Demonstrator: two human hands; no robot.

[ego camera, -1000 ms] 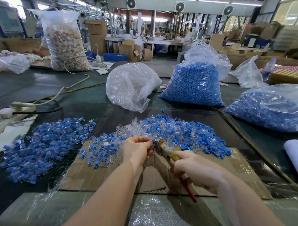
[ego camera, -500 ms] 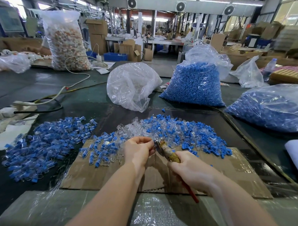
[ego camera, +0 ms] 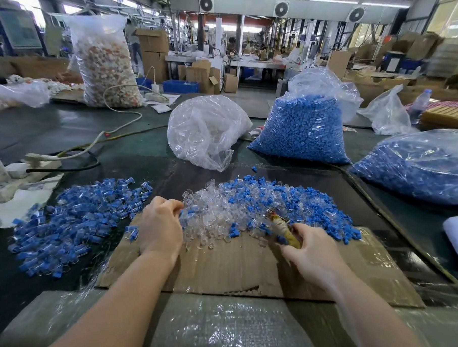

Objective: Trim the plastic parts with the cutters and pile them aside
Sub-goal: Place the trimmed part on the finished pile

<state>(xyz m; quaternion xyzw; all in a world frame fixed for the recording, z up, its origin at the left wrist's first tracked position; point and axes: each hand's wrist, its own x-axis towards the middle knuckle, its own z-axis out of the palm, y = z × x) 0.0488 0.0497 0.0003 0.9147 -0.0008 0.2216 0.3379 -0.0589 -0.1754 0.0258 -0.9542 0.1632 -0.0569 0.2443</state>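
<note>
My left hand (ego camera: 159, 226) hovers at the left edge of the middle pile of blue and clear plastic parts (ego camera: 266, 205), fingers curled, with a small blue plastic part (ego camera: 181, 214) at its fingertips. To the right, my right hand (ego camera: 314, 251) grips the cutters (ego camera: 282, 227), whose yellowish wrapped handles show above my fingers and whose tip points into the pile. A second pile of blue-and-clear parts (ego camera: 75, 224) lies to the left on the dark table. Both hands work over a flat sheet of cardboard (ego camera: 240, 267).
Behind the piles stand a crumpled clear bag (ego camera: 205, 132) and a full bag of blue parts (ego camera: 299, 131); another bag of blue parts (ego camera: 416, 167) lies right. A power strip with cables (ego camera: 43, 157) is at the left. Bubble wrap (ego camera: 216, 328) covers the near edge.
My left hand has moved left, away from the cutters, to the left edge of the middle pile. My right hand with the cutters has shifted slightly right and lower.
</note>
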